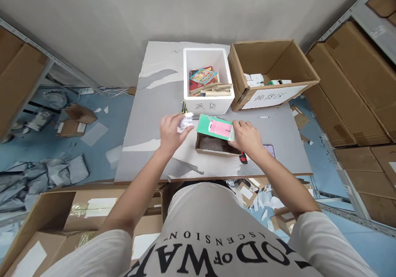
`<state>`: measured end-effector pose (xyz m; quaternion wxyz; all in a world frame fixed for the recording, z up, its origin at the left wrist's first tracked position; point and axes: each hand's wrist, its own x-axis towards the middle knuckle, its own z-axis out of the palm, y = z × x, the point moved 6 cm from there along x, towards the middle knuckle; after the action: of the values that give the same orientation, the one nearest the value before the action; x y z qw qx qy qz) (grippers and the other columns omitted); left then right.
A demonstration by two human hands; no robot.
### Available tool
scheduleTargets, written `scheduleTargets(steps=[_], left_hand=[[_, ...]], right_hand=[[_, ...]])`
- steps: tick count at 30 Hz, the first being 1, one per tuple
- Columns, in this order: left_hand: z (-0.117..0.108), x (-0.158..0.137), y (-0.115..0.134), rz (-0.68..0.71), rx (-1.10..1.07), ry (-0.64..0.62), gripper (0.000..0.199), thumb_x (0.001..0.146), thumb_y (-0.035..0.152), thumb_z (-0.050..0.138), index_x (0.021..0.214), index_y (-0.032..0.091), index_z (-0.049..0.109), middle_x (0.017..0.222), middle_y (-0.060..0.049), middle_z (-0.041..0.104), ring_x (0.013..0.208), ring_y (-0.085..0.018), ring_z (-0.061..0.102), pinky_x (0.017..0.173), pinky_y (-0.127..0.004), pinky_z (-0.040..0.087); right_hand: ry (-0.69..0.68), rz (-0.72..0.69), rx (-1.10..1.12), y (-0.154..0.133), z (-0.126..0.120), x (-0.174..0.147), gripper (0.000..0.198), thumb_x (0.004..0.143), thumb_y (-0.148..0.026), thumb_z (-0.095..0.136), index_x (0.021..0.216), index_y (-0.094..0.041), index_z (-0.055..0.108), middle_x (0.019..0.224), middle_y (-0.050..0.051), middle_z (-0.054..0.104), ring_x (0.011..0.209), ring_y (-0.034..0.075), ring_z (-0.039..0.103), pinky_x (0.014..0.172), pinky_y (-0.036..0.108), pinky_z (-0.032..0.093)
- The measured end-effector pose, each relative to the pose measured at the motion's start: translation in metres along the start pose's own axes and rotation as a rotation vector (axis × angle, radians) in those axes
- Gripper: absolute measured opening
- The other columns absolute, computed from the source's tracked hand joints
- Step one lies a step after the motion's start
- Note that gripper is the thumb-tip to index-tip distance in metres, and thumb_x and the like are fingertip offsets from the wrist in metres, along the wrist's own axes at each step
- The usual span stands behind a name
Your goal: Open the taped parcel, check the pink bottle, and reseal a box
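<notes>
Currently the left hand curls thumb and fingers around crumpled white paper, left of the green-and-pink pack, whose right end the right hand grips above a small open carton. The carton lies back from the front edge of the table, near the foam box; bare tabletop spreads leftward, and a phone sits beside the right forearm.

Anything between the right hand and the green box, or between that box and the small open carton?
Nothing visible. The right hand holds the green box at its right end, and no object shows between that box and the small open carton. The crumpled white wad in the left hand is off to the left.
</notes>
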<state>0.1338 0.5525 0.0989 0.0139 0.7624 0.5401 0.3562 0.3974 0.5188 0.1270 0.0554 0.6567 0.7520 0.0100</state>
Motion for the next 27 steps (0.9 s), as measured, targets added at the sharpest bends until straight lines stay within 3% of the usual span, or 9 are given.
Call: scheduleTargets(steps=[3,8,11,14,16,18,20,22,27], left_hand=[[0.009,-0.040,-0.050,-0.259,0.152,-0.082,0.048,0.084,0.055,0.057,0.114,0.018,0.060,0.112,-0.014,0.063,0.108,-0.033,0.054,0.096,-0.048,0.038],[0.091,-0.151,-0.107,-0.710,0.239,-0.710,0.041,0.084,0.038,0.058,0.117,0.014,0.059,0.126,-0.021,0.058,0.124,-0.037,0.048,0.100,-0.050,0.039],[0.106,-0.181,-0.095,-0.849,0.227,-0.649,0.062,0.084,0.032,0.054,0.139,0.009,0.039,0.146,-0.028,0.038,0.137,-0.041,0.034,0.103,-0.058,0.037],[0.098,-0.160,-0.041,-0.523,0.035,-0.409,0.076,0.081,0.033,0.056,0.148,0.012,0.026,0.155,-0.025,0.022,0.145,-0.041,0.019,0.109,-0.064,0.026],[0.091,-0.136,0.010,-0.112,-0.079,-0.341,0.077,0.077,0.039,0.063,0.144,0.016,0.034,0.154,-0.022,0.029,0.145,-0.040,0.022,0.114,-0.064,0.017],[0.090,-0.118,0.047,0.133,-0.061,-0.367,0.066,0.077,0.037,0.066,0.137,0.019,0.045,0.144,-0.020,0.046,0.138,-0.038,0.036,0.114,-0.067,0.006],[0.098,-0.104,0.064,0.224,0.001,-0.444,0.040,0.082,0.025,0.060,0.122,0.020,0.058,0.118,-0.015,0.065,0.118,-0.033,0.056,0.113,-0.070,0.004],[0.109,-0.095,0.067,0.245,0.061,-0.505,0.023,0.086,0.013,0.051,0.101,0.020,0.066,0.090,-0.009,0.070,0.092,-0.025,0.065,0.114,-0.067,0.009],[0.131,-0.068,0.044,0.152,0.143,-0.475,0.028,0.087,0.005,0.041,0.086,0.020,0.065,0.080,-0.006,0.067,0.081,-0.020,0.065,0.115,-0.063,0.016]], right_hand=[[0.037,0.092,0.066,0.010,-0.003,-0.019,0.043,0.072,-0.040,0.066,0.107,-0.018,0.052,0.098,0.011,0.062,0.089,0.027,0.055,0.059,0.029,0.033],[0.120,0.212,0.188,0.018,-0.001,-0.045,0.050,0.071,-0.049,0.065,0.107,-0.018,0.053,0.096,0.010,0.064,0.086,0.027,0.058,0.064,0.031,0.035],[0.128,0.251,0.237,0.019,0.003,-0.052,0.050,0.069,-0.050,0.066,0.105,-0.018,0.054,0.095,0.010,0.065,0.085,0.027,0.060,0.064,0.031,0.035],[0.131,0.277,0.270,0.022,0.005,-0.056,0.050,0.068,-0.051,0.066,0.104,-0.018,0.054,0.094,0.010,0.066,0.084,0.027,0.061,0.063,0.031,0.035],[0.144,0.285,0.287,0.023,0.005,-0.057,0.050,0.068,-0.052,0.066,0.103,-0.018,0.054,0.093,0.010,0.066,0.084,0.028,0.061,0.063,0.031,0.035],[0.162,0.290,0.302,0.025,0.005,-0.056,0.050,0.068,-0.052,0.066,0.102,-0.018,0.054,0.093,0.010,0.066,0.085,0.028,0.061,0.064,0.032,0.036],[0.178,0.295,0.324,0.025,0.005,-0.056,0.051,0.067,-0.051,0.066,0.103,-0.018,0.054,0.093,0.010,0.067,0.085,0.029,0.061,0.065,0.032,0.037],[0.199,0.305,0.359,0.025,0.004,-0.057,0.051,0.066,-0.051,0.067,0.103,-0.018,0.054,0.092,0.010,0.067,0.084,0.029,0.061,0.065,0.033,0.038],[0.306,0.356,0.553,0.018,0.024,-0.070,0.056,0.064,-0.054,0.069,0.104,-0.020,0.052,0.093,0.008,0.065,0.084,0.027,0.060,0.068,0.034,0.044]])
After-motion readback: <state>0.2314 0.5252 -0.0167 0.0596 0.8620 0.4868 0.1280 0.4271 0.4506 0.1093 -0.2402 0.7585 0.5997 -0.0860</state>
